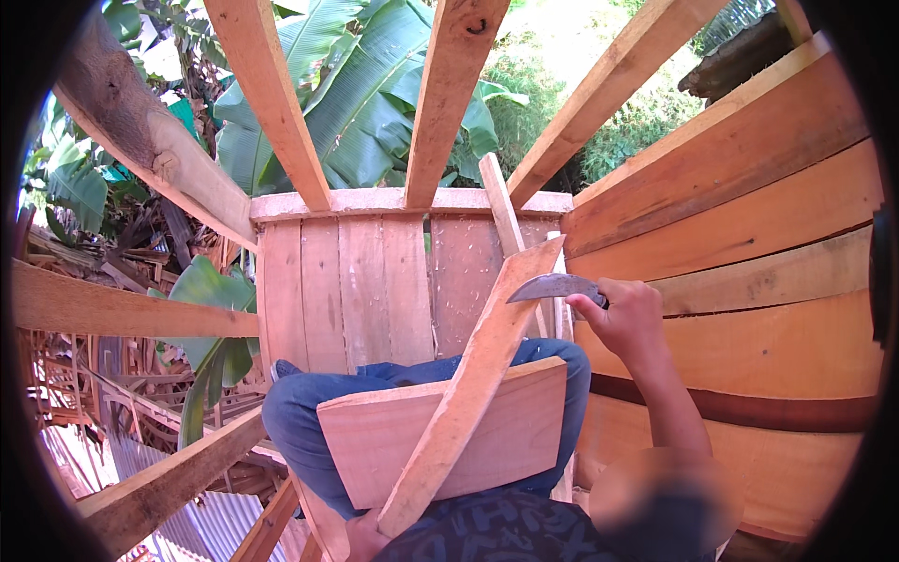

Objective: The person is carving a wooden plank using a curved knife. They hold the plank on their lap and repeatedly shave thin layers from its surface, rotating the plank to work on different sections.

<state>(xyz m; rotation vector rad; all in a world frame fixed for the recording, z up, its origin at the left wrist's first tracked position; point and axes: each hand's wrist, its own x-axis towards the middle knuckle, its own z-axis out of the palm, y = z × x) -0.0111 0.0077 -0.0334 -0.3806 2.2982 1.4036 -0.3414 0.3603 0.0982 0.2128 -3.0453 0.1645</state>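
Note:
My right hand (626, 318) is closed around the handle of a curved knife (554, 287), thumb laid along its back. Its grey hooked blade lies across the upper part of a long wooden strip (473, 375); whether the edge bites into the wood I cannot tell. The strip slants from my waist up and away to the right. At its lower end my left hand (367, 537) grips it, mostly hidden by the strip and my shirt. Under the strip, a broad flat board (375, 436) rests across my lap on my crossed legs in jeans.
Plank flooring (361, 281) with scattered shavings lies before me. Another narrow stick (501, 201) leans beyond the strip. A plank wall (749, 262) rises close on my right. Upright posts (449, 103) stand along the front and left, with banana leaves (361, 112) outside.

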